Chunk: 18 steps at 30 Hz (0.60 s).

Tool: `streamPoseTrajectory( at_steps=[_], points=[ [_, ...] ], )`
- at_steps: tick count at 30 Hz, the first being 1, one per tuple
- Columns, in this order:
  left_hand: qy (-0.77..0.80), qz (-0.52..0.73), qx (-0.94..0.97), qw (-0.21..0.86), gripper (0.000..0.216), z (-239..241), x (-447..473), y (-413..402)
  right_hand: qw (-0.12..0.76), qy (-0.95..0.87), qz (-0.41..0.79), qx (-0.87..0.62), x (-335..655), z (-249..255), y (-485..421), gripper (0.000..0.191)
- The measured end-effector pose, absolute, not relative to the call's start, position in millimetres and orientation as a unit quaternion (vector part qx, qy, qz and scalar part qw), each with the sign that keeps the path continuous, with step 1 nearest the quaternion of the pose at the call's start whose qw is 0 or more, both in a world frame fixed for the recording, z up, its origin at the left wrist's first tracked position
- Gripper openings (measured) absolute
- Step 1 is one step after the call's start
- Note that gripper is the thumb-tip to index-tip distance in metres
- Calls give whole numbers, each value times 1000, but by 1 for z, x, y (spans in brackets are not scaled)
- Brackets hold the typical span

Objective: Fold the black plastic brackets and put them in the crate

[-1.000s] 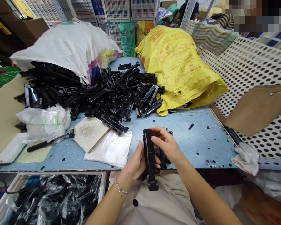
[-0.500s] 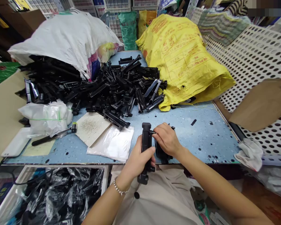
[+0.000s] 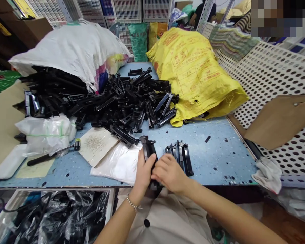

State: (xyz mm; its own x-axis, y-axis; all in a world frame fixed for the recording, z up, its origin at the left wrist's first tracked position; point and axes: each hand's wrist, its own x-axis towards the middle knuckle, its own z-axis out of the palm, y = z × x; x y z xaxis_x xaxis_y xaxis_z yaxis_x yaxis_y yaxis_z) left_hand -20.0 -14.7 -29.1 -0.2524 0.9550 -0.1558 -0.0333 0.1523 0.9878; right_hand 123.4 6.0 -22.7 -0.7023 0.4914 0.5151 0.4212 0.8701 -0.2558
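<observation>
One left hand (image 3: 143,166): wrapped around a black part (image 3: 147,146).
Right hand (image 3: 168,173): against it, grip unclear.
Blue table (image 3: 205,145): similar parts (image 3: 181,154) nearby.

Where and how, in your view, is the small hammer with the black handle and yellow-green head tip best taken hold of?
I'd grip the small hammer by its black handle, the left hand, once free, coming from the near side: the handle lies toward the near left, while a bundle of translucent plastic crowds the far side.
</observation>
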Motion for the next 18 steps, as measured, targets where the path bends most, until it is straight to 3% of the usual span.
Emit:
streamPoseTrajectory(
  at_steps=[5,10,15,18],
  points=[
    [605,442,495,441,36,-64,-8,-9,175,-869,-29,-462,134,-19,114,23],
    [652,380,577,312,50,-81,4,-16,138,-858,-71,-491,149,-16,192,28],
    [640,444,545,310,47,-68,-14,-14,91,-880,-63,-462,183,0,193,5],
    [595,501,490,392,41,-51,-11,-5,122,-873,-16,-472,198,11,158,10]
  ],
)
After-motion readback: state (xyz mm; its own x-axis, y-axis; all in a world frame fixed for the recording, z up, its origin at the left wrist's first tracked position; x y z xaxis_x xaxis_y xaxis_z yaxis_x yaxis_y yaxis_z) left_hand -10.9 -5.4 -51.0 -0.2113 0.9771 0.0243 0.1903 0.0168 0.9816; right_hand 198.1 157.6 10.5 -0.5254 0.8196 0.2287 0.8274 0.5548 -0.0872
